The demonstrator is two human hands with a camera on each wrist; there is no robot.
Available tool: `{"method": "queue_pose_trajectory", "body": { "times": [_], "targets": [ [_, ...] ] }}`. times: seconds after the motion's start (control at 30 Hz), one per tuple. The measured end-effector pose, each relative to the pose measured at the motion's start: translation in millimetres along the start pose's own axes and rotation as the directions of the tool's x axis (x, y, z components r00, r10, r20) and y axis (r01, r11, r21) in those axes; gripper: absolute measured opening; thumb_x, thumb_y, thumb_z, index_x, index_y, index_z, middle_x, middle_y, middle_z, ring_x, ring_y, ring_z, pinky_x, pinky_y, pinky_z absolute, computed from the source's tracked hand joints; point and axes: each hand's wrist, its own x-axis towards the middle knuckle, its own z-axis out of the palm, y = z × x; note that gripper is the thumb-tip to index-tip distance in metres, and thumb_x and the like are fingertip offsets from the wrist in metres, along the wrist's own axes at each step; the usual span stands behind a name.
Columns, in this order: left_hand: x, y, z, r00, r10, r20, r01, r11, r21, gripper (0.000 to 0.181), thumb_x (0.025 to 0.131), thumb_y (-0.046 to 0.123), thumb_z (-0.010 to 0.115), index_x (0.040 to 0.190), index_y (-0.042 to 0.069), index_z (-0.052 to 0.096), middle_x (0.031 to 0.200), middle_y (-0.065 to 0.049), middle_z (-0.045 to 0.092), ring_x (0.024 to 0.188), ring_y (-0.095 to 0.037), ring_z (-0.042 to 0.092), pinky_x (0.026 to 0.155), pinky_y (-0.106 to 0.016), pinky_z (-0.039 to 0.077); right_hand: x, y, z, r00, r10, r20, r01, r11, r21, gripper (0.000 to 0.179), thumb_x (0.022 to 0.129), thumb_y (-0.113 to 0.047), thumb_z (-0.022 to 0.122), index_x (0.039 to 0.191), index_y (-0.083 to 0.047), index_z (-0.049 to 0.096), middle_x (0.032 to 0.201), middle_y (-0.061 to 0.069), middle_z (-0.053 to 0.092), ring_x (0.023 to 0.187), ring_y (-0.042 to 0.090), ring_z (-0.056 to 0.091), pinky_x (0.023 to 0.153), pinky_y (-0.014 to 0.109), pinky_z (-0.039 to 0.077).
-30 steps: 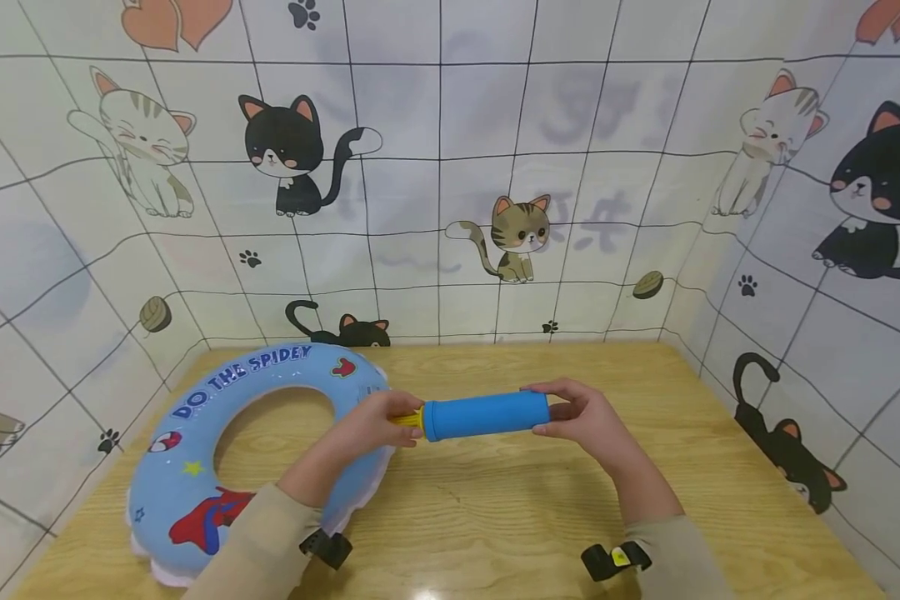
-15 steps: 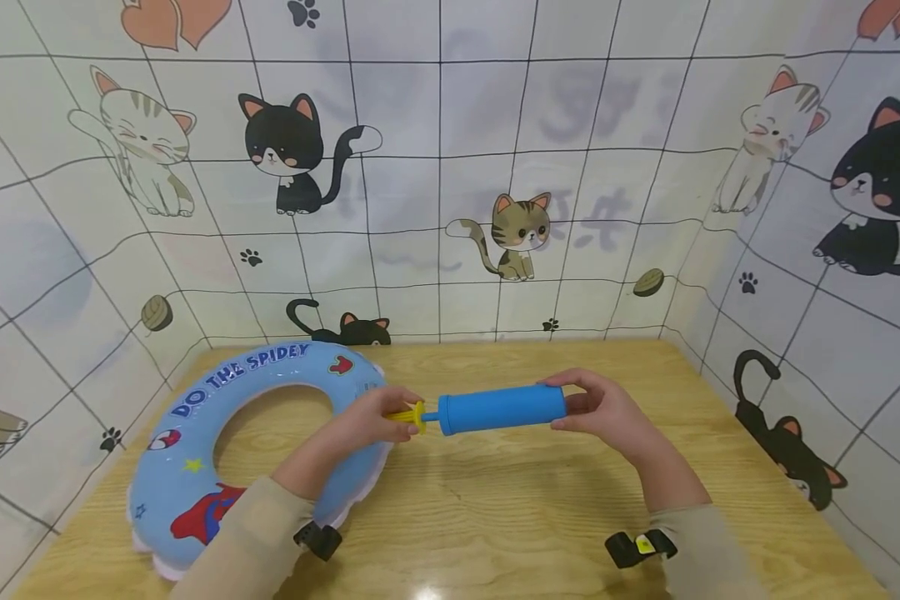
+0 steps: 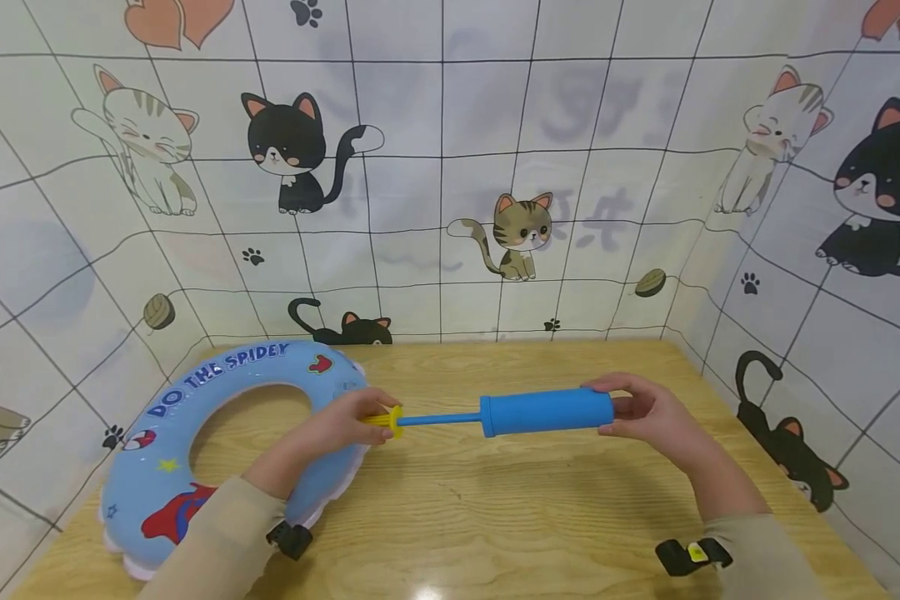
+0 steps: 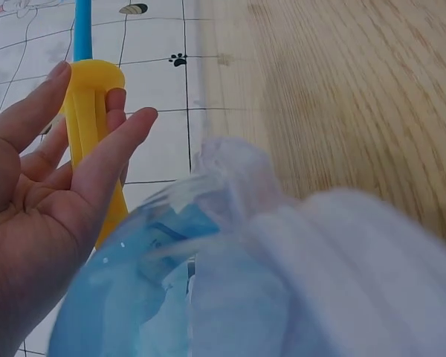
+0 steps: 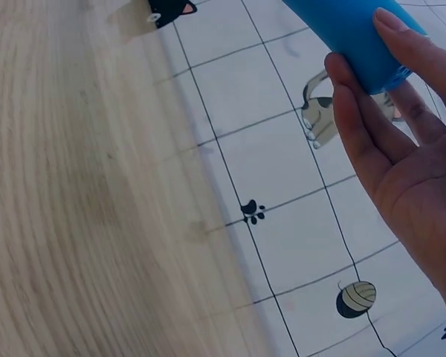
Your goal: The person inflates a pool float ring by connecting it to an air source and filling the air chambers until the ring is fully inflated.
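Observation:
A blue hand pump with a yellow handle is held level above the table, its thin blue rod drawn well out of the barrel. My left hand grips the yellow handle at the rod's left end. At the far right end of the barrel, my right hand pinches it between thumb and fingers; the right wrist view shows the fingertips around the end of the blue barrel. Under and behind my left forearm lies a light blue inflatable swim ring, partly hidden by that arm.
The wooden table extends below both hands. Behind it and at the sides hangs a white gridded cloth printed with cats and paw prints. In the left wrist view, the ring's pale frilled edge is close to the camera.
The hands have moved apart, the left one leftward with the handle and the right one rightward with the barrel. The rod has slid out of the barrel. The swim ring has shifted slightly left.

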Motion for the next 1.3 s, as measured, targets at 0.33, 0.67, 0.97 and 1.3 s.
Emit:
{"method": "queue_pose_trajectory", "body": {
  "times": [0.33,0.67,0.97,1.3],
  "targets": [
    [-4.7,-2.2,-5.6,0.998,0.023,0.059,-0.019,0.998,-0.056,0.039,0.091,0.012,0.069,0.125,0.0,0.054,0.116,-0.017,0.063,0.092,-0.028,0.066,0.082,-0.037,0.054,-15.2,0,-11,0.997,-0.061,0.039,0.059,0.997,0.056,0.048,0.085,0.011,0.067,0.13,-0.001,0.055,0.134,-0.002,0.056,0.11,0.019,0.063,0.081,0.038,0.056],
    [-4.5,-3.9,-2.5,0.996,0.034,0.081,-0.027,0.996,-0.087,0.036,0.092,0.009,0.067,0.124,-0.003,0.054,0.117,-0.024,0.061,0.092,-0.027,0.064,0.083,-0.036,0.054,-21.0,12,1,1.0,0.029,-0.011,-0.029,0.999,0.046,0.049,0.082,0.006,0.072,0.128,-0.006,0.058,0.131,-0.003,0.058,0.105,0.019,0.065,0.08,0.038,0.056],
    [8.6,1.6,9.6,0.999,0.007,0.051,0.002,0.985,-0.171,0.038,0.092,-0.001,0.064,0.125,-0.012,0.05,0.124,-0.032,0.055,0.096,-0.033,0.066,0.078,-0.039,0.056,-0.1,23,25,0.998,0.059,-0.011,-0.057,0.995,0.087,0.05,0.079,0.003,0.077,0.125,-0.002,0.057,0.134,0.002,0.057,0.109,0.023,0.063,0.082,0.04,0.055],
    [18.9,10.2,21.3,0.999,-0.02,0.048,0.028,0.985,-0.171,0.039,0.091,-0.002,0.065,0.126,-0.013,0.051,0.12,-0.03,0.058,0.095,-0.038,0.066,0.073,-0.039,0.057,27.1,22,57,0.997,0.081,-0.006,-0.081,0.995,0.065,0.052,0.075,0.001,0.081,0.123,-0.003,0.06,0.134,0.013,0.056,0.113,0.043,0.057,0.083,0.042,0.054]
  ]
}}
